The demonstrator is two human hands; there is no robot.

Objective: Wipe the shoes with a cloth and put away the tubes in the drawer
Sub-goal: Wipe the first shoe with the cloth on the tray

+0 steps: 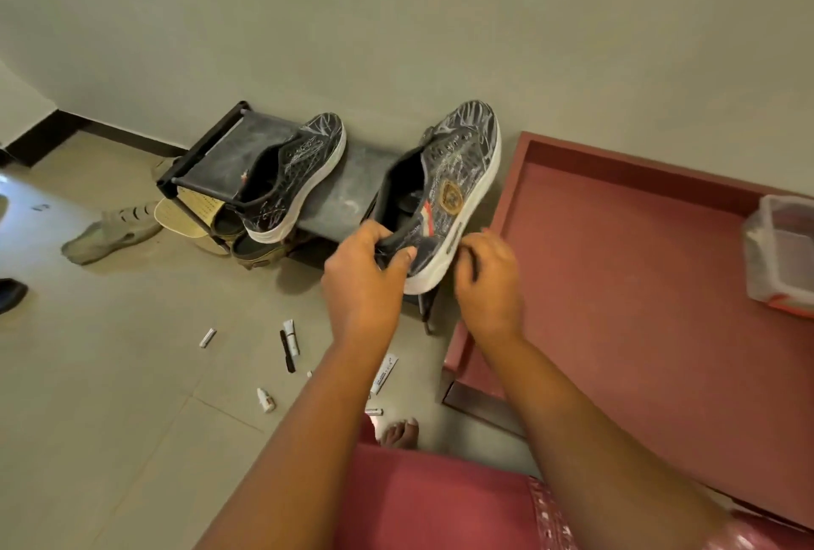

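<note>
Holding the shoe (pixel 445 192) heel, left hand (pixel 368 280) fingers clamp tight; right hand (pixel 486 280) fingers curl beside it. It might slip and drop.

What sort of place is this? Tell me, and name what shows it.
Probably a home entryway or hallway corner. A low shoe rack stands against the wall, with sneakers on top and sandals beside it on the tiled floor. A reddish cabinet top adjoins it.
</note>
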